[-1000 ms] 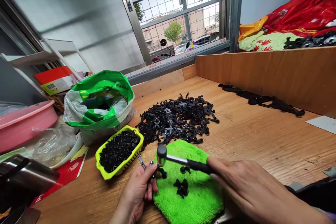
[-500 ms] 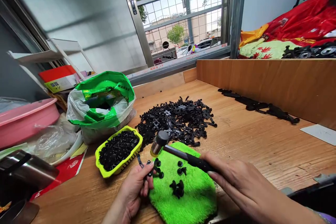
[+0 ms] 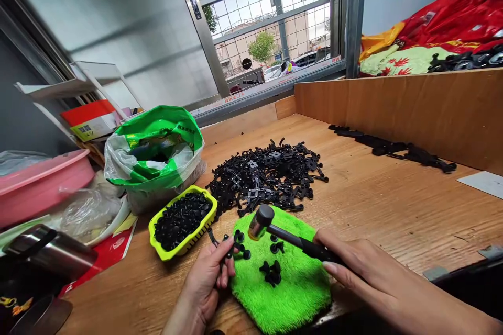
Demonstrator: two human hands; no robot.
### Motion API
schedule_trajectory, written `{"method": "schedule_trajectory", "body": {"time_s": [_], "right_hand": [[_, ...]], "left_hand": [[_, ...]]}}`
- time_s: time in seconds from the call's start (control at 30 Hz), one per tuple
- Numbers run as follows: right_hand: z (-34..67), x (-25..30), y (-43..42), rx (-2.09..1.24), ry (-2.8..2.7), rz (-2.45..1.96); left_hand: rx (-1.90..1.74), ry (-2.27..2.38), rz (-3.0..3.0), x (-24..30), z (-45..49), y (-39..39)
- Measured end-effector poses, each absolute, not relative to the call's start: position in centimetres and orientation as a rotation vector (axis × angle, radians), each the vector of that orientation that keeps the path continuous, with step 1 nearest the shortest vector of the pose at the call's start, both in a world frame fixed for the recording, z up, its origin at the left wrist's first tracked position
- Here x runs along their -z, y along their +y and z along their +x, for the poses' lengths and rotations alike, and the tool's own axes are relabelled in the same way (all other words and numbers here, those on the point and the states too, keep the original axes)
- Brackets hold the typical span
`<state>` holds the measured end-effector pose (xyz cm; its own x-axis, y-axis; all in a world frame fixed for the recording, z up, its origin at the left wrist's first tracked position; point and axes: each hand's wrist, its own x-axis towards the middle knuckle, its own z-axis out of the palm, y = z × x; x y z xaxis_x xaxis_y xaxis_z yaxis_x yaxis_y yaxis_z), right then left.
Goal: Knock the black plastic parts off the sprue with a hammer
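Observation:
My right hand [image 3: 365,277] grips the black handle of a small metal-headed hammer [image 3: 261,221], whose head hovers tilted over the far edge of a green fuzzy cloth [image 3: 293,293]. At the cloth's left edge my left hand [image 3: 206,282] pinches a small black plastic piece [image 3: 236,247]. Two more small black parts [image 3: 272,274] lie on the cloth. Just behind the cloth is a heap of black plastic frame parts [image 3: 267,175]. A yellow-green tray [image 3: 160,251] holding several small black caps stands to the left of the cloth.
A green and white plastic bag [image 3: 155,154] sits behind the tray, with a pink basin [image 3: 37,186] and a metal flask [image 3: 51,256] further left. A wooden wall [image 3: 412,104] bounds the right side, with black parts [image 3: 393,147] lined along it. A window is behind.
The hammer head rose off the piece and moved right, and now hangs tilted above the cloth. My left hand kept holding the black piece at the cloth's edge.

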<state>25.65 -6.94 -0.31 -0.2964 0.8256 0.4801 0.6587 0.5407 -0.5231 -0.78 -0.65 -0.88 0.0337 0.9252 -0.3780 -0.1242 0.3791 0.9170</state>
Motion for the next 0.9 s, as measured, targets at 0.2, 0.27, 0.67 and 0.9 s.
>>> {"method": "schedule_trajectory", "body": {"time_s": [0.2,0.27,0.67,0.9], "right_hand": [[25.7,-0.2,-7.0,-0.281,-2.059,-1.181],[25.7,-0.3,-6.9,-0.286,-2.078,-1.213],[24.2,-0.6,-6.5,-0.439,-2.205,-1.479],[23.4,-0.2,-6.1,-0.474,-2.269,-1.477]], "left_hand": [[-0.985,1.262,0.821,1.1,-0.8,-0.7],[-0.976,1.263,0.839,1.0,-0.7,-0.8],[-0.875,1.331,0.924,0.5,-0.4,-0.7],[-0.860,1.335,0.972,0.6,-0.6,-0.5]]}}
